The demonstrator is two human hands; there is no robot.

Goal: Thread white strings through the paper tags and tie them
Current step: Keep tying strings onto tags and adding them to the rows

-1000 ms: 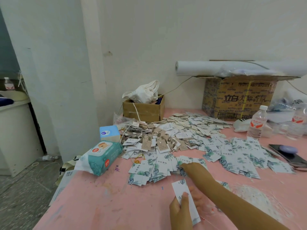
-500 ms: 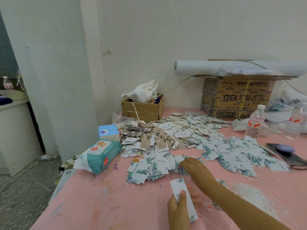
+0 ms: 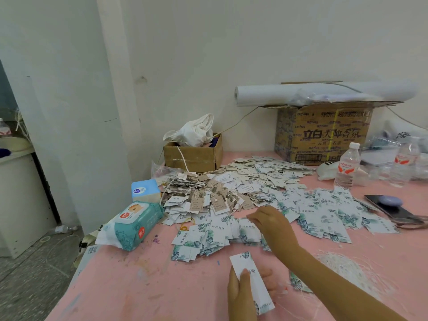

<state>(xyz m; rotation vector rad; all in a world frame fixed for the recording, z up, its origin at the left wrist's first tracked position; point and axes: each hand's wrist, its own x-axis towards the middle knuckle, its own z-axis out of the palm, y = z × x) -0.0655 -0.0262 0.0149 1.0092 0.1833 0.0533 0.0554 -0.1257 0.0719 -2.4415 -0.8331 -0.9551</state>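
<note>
Head view looks down on a pink worktop (image 3: 129, 286), scuffed and flecked with paint marks, pushed up against a white wall (image 3: 208, 42). The left hand (image 3: 240, 297) grips one long paper tag (image 3: 254, 286) near the front edge, thumb curled over its face, leaf print at the far end. The right hand (image 3: 273, 224) reaches past it onto a spread of leaf-printed tags (image 3: 324, 212), fingers bent down among them; I cannot tell whether they pinch one. A loose heap of white strings (image 3: 347, 272) lies just right of that forearm. Further back sits a mound of brown tags (image 3: 208, 200), already strung.

Along the left edge rest a teal wet-wipes pack (image 3: 132, 225) and a blue tissue box (image 3: 145, 191). Against the wall stand a small cardboard box (image 3: 192, 156) with a white cloth bag (image 3: 194, 133) stuffed in it, and a large printed carton (image 3: 324, 135) carrying a paper roll (image 3: 301, 93). A water bottle (image 3: 346, 166) stands upright before the carton, and a phone (image 3: 389, 208) lies flat at the right. Grey floor (image 3: 27, 262) and a white cabinet (image 3: 18, 200) show at far left.
</note>
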